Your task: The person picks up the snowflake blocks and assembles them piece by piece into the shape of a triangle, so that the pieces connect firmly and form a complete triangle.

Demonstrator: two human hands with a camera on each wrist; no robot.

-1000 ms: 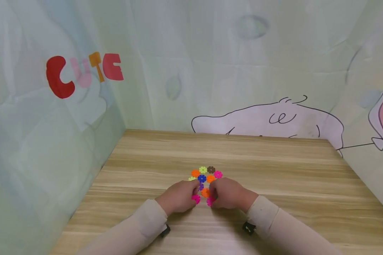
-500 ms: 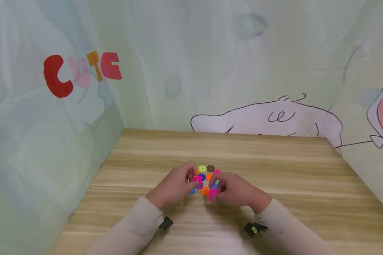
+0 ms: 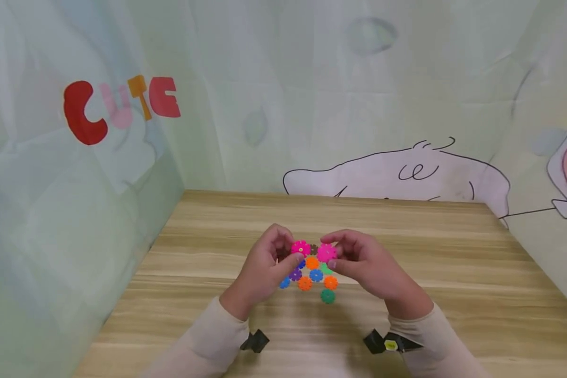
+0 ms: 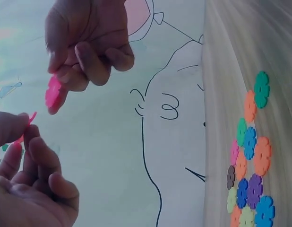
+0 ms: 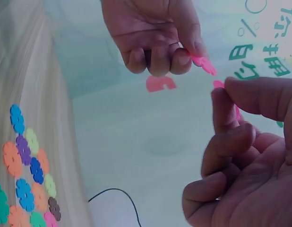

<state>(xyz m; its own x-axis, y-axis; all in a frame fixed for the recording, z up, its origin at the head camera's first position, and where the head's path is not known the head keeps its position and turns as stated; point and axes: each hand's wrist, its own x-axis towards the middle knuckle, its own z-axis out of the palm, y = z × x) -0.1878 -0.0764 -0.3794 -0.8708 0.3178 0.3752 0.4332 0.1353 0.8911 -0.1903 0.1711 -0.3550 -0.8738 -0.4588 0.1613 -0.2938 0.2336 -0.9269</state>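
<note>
My left hand (image 3: 266,265) pinches a pink snowflake disc (image 3: 301,248) between thumb and fingers, raised above the table. Opposite it, my right hand (image 3: 375,268) pinches a second pink snowflake disc (image 3: 326,252). The two discs are close together but apart; in the left wrist view a small gap separates the right hand's pink disc (image 4: 53,92) from the left fingertips. Seen from the right wrist, the left hand's disc (image 5: 204,64) is tilted, nearly edge-on. Below them lie several loose snowflake discs, among them a blue one (image 3: 316,275) and an orange one (image 3: 304,283); the hands hide some.
The loose discs lie close together on the wood-grain table (image 3: 208,231), with a dark green disc (image 3: 328,296) nearest the front. Printed cloth walls (image 3: 245,105) stand at the left, back and right. A black wrist camera (image 3: 256,341) sits at the left cuff.
Both hands have risen from the table, each lifting a pink snowflake disc from the front of the group. The discs now face the camera side by side. The other discs look unmoved.
</note>
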